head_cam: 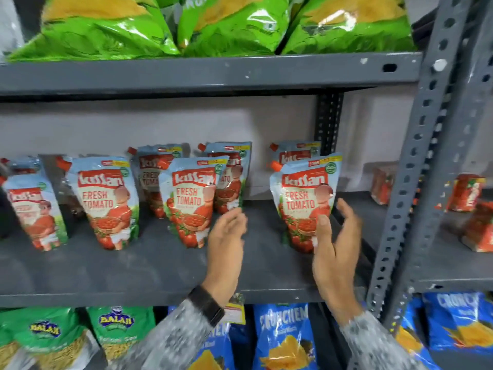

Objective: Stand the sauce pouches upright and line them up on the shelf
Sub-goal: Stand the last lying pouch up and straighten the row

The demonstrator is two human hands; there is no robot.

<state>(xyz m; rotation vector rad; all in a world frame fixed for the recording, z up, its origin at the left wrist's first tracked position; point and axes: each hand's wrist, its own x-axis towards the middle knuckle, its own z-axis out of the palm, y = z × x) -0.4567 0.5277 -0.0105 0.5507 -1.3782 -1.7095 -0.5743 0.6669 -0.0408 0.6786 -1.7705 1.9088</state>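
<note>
Several blue-and-red tomato sauce pouches stand upright on the grey middle shelf (149, 265), in a front and a back row. My left hand (226, 236) is open, its fingertips beside the lower right edge of the middle front pouch (190, 201) and just below a back-row pouch (232, 172). My right hand (336, 244) is open around the lower right side of the rightmost front pouch (304, 198). Its thumb lies on the pouch's front, and its blurred fingers are spread apart to the right of the pouch. Another pouch (296, 153) stands behind that one. Two more front pouches (106, 201) (34, 212) stand further left.
Green snack bags (226, 25) fill the shelf above. Blue chip bags (285, 337) and green bags (117, 332) hang below the shelf edge. A slotted grey upright post (416, 182) bounds the shelf on the right. Beyond it lie red packets (466, 193).
</note>
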